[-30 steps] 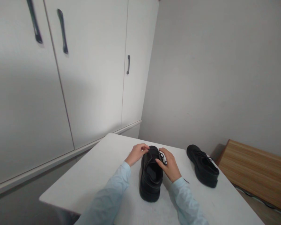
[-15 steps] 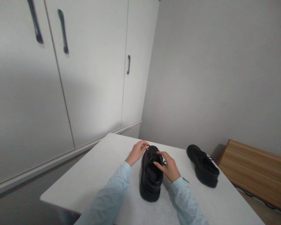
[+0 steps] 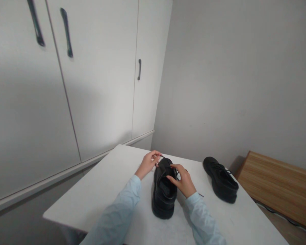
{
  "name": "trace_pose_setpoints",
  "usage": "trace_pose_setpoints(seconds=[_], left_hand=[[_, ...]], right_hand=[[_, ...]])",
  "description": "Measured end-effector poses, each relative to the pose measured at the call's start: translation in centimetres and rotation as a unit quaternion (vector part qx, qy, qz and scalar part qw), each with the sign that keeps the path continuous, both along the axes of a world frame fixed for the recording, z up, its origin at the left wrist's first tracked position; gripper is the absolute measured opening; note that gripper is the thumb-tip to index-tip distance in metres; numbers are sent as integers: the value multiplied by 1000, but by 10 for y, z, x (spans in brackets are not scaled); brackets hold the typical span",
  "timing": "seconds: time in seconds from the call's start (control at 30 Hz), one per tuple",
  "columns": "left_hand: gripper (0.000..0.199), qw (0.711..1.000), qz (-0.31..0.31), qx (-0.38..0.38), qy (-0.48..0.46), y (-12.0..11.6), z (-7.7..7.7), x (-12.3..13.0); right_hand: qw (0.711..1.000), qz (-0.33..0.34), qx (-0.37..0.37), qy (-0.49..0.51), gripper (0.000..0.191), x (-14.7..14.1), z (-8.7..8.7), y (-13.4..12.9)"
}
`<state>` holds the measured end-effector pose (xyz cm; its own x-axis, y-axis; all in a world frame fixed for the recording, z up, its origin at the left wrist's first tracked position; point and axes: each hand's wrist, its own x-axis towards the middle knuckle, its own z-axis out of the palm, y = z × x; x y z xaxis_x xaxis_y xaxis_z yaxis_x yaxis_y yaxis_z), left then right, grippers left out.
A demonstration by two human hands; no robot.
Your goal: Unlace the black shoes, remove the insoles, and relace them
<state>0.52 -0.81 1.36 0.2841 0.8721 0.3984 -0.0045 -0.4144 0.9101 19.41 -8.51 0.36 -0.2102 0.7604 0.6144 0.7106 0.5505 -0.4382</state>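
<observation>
A black lace-up shoe (image 3: 163, 206) stands on the white table, its heel toward me and its opening facing up. My left hand (image 3: 148, 164) is at the shoe's far left side, fingers pinched on a dark shoelace (image 3: 162, 157) that runs to the front of the shoe. My right hand (image 3: 183, 179) grips the right edge of the opening, thumb over the inside and index finger near the tongue; its other fingers are partly hidden. A loose lace end (image 3: 201, 195) pokes out beside the right wrist.
A second black shoe (image 3: 220, 180), laced, rests at the table's right edge. The white table (image 3: 104, 194) has its far edge near the grey wall (image 3: 232, 75). White cabinets (image 3: 102, 85) rise on the left. A wood-grain board (image 3: 280, 187) is at the right.
My left hand has moved slightly left and up, drawing the lace outward from the shoe's front. My right hand keeps nearly the same place on the shoe.
</observation>
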Motion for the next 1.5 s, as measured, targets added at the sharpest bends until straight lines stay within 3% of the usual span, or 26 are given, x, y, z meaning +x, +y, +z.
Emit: trace_pose_setpoints(seconds=[0.17,0.33,0.53,0.67,0.83,1.0,1.17,1.3,1.4,1.5], left_hand=[[17,990,27,69,119,0,3,-6],[12,975,10,82,205,6,-7,-8],[16,961,44,77,263,16,-17,-14],[4,945,81,109,297,17,-19,-16],[4,938,122,114,305,14,-19,-16],[7,953,164,94,237,15,-18,-17],[11,984,138,3,114,16,-13,-15],[22,992,36,-110,-42,8,-4,-12],[29,972,-77,-172,-142,-1,4,-12],[34,954,-146,-196,-175,-8,9,-13]], right_hand=[[1000,-10,-2,-10,35,1,0,0],[1000,-19,3,-21,36,1,0,0],[999,-27,6,-26,36,1,0,0],[999,-32,13,-33,37,1,1,-1],[998,-36,11,-40,38,1,1,-1],[999,-36,17,-37,39,1,1,-1],[999,-35,18,-38,39,1,1,-1],[998,-39,11,-38,39,2,1,-1],[999,-35,5,-37,39,3,0,-1],[999,-30,4,-33,38,3,0,-1]])
